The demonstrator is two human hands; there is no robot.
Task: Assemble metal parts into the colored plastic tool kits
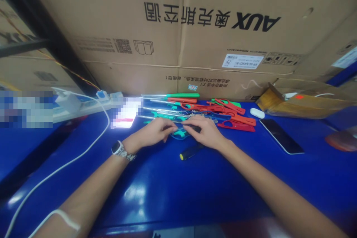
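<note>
My left hand (156, 131) and my right hand (205, 131) come close together above the blue table, thumbs and fingertips pinched. What lies between the fingers is too small and blurred to make out. Teal plastic pieces (180, 133) show just below and between the fingertips. Under my right hand rests a screwdriver (189, 152) with a black handle and yellow end. Just beyond the hands lie red plastic handle pieces (237, 119) with trigger-like loops, resembling long-reach lighter shells. A green-handled piece with a long metal rod (182, 95) lies behind them.
A black-screened phone (281, 136) and a small white case (257, 113) lie to the right, near an open cardboard box (267, 98). A lit screen (126, 113), a power strip (113, 100) and a white cable (92, 145) are left. Large cardboard (178, 44) stands behind.
</note>
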